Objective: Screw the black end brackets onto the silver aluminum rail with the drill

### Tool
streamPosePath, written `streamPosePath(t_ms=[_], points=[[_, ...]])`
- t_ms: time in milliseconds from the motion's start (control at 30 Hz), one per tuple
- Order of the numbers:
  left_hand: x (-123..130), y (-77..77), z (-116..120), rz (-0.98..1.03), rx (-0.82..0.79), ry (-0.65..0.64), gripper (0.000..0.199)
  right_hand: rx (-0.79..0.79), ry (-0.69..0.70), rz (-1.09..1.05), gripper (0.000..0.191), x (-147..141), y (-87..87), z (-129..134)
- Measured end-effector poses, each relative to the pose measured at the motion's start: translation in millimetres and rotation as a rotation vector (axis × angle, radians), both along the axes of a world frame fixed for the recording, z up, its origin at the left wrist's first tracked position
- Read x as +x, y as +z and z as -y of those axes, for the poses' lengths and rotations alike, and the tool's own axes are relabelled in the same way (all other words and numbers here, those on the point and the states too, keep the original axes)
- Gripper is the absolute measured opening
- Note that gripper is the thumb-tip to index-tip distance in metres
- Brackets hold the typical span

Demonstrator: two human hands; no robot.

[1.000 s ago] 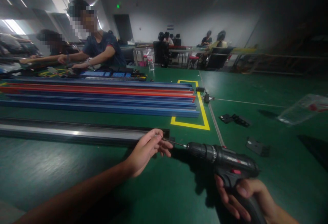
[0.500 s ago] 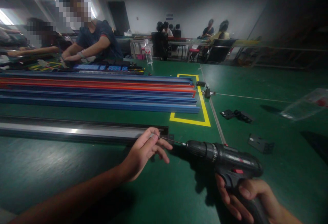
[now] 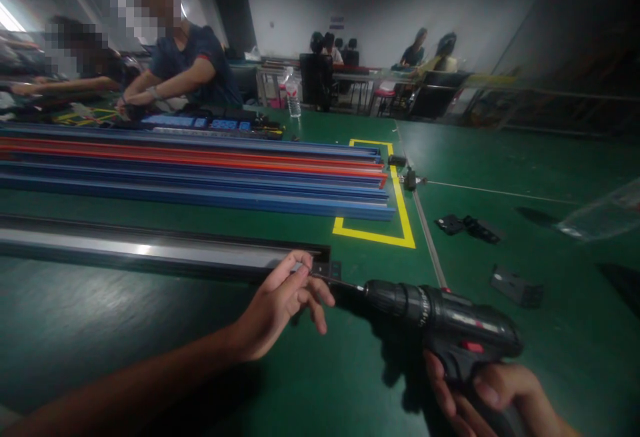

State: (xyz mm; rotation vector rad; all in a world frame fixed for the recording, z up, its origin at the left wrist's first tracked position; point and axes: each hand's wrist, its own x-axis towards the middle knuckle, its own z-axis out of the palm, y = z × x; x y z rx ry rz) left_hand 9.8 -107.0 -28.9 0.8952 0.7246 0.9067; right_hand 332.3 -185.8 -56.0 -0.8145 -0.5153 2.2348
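My right hand is wrapped round the grip of a black power drill at the lower right. The drill's long thin bit points left, its tip at my left hand. Thumb and index finger of my left hand are pinched together at that tip; what lies between them is too small to make out. The other fingers of that hand are spread. Just behind it is the right end of a long black and silver profile, with a small dark bracket at that end.
Blue and red profiles lie beyond, their ends inside a yellow tape outline. Dark brackets and a clear plastic bottle are on the right. A person works across the green table; another bottle stands upright.
The view has shifted slightly. The drill has moved a little right and down in view, and more of the small bracket shows behind my left hand. Both hands keep their hold.
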Motion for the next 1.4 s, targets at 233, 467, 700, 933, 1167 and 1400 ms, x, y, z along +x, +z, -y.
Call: streamPosePath(t_ms=[233,467,700,933,1167,1400], points=[[0,-3.8,-1,0.032,0.029,-0.012,0.018,0.003,0.014,-0.076,0.039,0,0.6,-2],[1,-3.7,0,0.015,0.034,-0.002,0.019,0.011,0.003,-0.071,0.041,-2,2.0,-1],[4,-8.4,1,0.032,0.074,-0.010,0.017,0.000,0.017,-0.129,0.040,-1,1.0,-1],[5,-11.3,2,0.019,0.081,0.006,0.016,0.023,0.014,-0.186,0.041,-1,-0.2,-2],[9,-13.0,4,0.003,0.074,0.012,0.019,0.028,0.021,-0.203,0.041,-1,-0.4,-1],[11,-11.2,3,0.094,0.024,0.020,0.013,0.039,0.018,-0.224,0.044,0,-6.8,-1]])
